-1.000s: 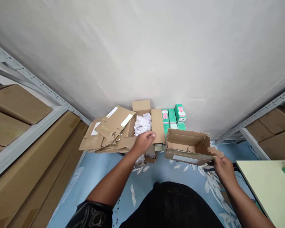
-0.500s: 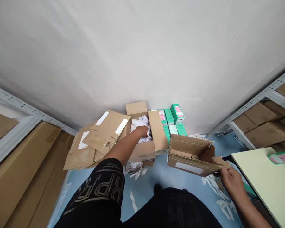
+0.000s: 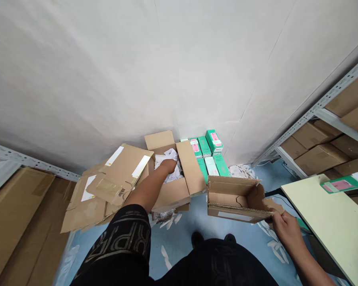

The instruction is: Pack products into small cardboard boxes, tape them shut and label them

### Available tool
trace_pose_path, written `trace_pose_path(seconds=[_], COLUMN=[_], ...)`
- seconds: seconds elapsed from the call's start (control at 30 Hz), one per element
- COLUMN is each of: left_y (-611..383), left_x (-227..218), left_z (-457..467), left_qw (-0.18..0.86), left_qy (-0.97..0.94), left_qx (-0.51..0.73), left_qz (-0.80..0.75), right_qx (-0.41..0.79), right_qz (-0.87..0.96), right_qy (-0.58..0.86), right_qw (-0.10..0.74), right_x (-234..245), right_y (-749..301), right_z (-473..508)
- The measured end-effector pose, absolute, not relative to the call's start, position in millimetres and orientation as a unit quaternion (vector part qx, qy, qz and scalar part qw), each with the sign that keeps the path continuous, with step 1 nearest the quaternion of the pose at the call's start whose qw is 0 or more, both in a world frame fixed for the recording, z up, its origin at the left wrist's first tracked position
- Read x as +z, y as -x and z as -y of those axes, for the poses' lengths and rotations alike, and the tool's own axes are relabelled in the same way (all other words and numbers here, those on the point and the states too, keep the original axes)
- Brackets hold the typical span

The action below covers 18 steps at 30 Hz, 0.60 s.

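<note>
My left hand [image 3: 168,165] reaches down into an open cardboard box [image 3: 173,192] on the floor and rests on the crumpled white paper [image 3: 167,157] inside it; its fingers are curled into the paper and mostly hidden. My right hand [image 3: 285,227] is closed on a flap of a smaller empty open cardboard box [image 3: 235,196], holding it up above the floor to the right of the first box.
Flattened cardboard boxes [image 3: 107,184] lie in a pile at the left. Green and pink small cartons [image 3: 210,153] stand against the white wall. Metal shelving with brown boxes [image 3: 322,147] lines both sides. A pale green table [image 3: 331,220] stands at the right. White paper scraps [image 3: 167,254] litter the blue floor.
My left hand has gone from above the box's front edge down into the white paper. The small box in my right hand has shifted slightly left. My view has swung to the right.
</note>
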<state>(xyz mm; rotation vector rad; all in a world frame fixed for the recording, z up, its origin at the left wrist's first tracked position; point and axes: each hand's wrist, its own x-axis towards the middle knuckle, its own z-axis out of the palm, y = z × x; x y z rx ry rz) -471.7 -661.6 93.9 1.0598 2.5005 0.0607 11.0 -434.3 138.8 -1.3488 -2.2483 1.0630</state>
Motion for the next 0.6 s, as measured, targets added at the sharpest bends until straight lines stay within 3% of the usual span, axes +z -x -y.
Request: trace_pose_path(seconds=[0.17,0.27,0.4,0.6], left_y=[481.0,445.3,350.0,269.7], left_x=[164.6,217.8,258.4,225.6], left_z=[682.7,692.3,675.8,612.1], left_qw=[0.128,0.035,0.127,0.24], left_qy=[-0.382,-0.429,-0.541,-0.634], left_qx=[0.056,0.226,0.318,0.329], left_qz=[-0.914,-0.874,-0.768,-0.657], right_qx=[0.373,0.378,0.358,0.367], right_qz=[0.791,0.791,0.799,0.8], right_qy=[0.457,0.451,0.452,0.437], right_qw=[0.161,0.165,0.17,0.183], right_x=[136.1,132.7,130.7,133.5], right_y=[-4.7,-2.5,-2.7,-4.2], right_z=[431.5,431.1,431.8,434.7])
